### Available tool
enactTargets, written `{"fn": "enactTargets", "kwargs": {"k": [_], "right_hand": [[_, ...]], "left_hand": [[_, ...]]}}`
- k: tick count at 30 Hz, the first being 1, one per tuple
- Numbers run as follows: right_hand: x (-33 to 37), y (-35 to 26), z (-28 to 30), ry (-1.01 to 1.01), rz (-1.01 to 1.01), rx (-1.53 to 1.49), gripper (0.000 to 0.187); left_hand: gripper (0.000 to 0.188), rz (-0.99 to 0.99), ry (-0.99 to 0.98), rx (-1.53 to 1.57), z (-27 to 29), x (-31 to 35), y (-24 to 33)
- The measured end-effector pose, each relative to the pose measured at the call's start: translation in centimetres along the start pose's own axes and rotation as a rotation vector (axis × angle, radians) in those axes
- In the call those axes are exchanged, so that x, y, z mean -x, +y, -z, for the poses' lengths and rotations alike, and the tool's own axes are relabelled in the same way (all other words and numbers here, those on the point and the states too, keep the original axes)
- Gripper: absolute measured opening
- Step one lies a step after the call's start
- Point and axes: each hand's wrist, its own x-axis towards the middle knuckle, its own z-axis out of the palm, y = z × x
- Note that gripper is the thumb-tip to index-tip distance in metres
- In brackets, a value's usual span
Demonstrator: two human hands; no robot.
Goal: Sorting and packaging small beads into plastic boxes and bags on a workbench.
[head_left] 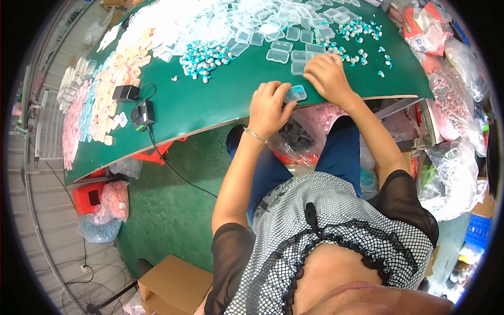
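My left hand [269, 107] holds a small clear plastic case [295, 93] at the near edge of the green table [210, 105]. My right hand [328, 76] rests palm down on the table just beyond it, fingers curled by several empty clear cases [283, 50]. A pile of small teal-and-white parts [203, 56] lies to the left of the hands, and more of them [359, 29] are scattered to the right.
Many clear cases [210, 18] cover the far table. Pink and peach packets [105, 100] line its left side. Two black adapters [134, 102] with a cable sit near the left edge. Plastic bags [451, 100] crowd the right. A cardboard box [168, 286] and red stools [86, 198] stand on the floor.
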Motion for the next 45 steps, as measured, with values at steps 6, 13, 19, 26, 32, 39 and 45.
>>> {"fn": "enactTargets", "kwargs": {"k": [6, 13, 19, 26, 32, 39, 45], "right_hand": [[2.0, 0.6, 0.9, -0.141, 0.074, -0.227, 0.012], [-0.2, 2.3, -0.4, -0.179, 0.143, -0.036, 0.015], [0.9, 1.2, -0.3, -0.204, 0.122, -0.032, 0.013], [0.5, -1.4, -1.1, -0.149, 0.071, -0.114, 0.02], [-0.2, -3.5, -0.8, -0.162, -0.05, -0.02, 0.033], [-0.7, -4.6, -1.3, -0.184, -0.125, -0.027, 0.032], [-0.5, -2.0, 0.3, -0.118, -0.291, -0.345, 0.018]], "left_hand": [[0.044, -0.05, -0.009, 0.172, -1.0, 3.6, 3.2], [0.043, 0.226, -0.353, 0.148, -12.3, 10.3, -0.8], [0.043, 0.472, -0.885, -0.05, -19.2, 12.5, -2.0], [0.042, 0.497, -0.865, 0.031, -19.5, 14.3, -2.5], [0.024, 0.292, -0.509, 0.715, -5.6, 6.2, 1.8], [0.023, 0.328, 0.266, -0.262, 4.3, -3.7, -7.3], [0.016, 0.334, 0.171, -0.732, 2.2, -5.7, -13.4]]}}
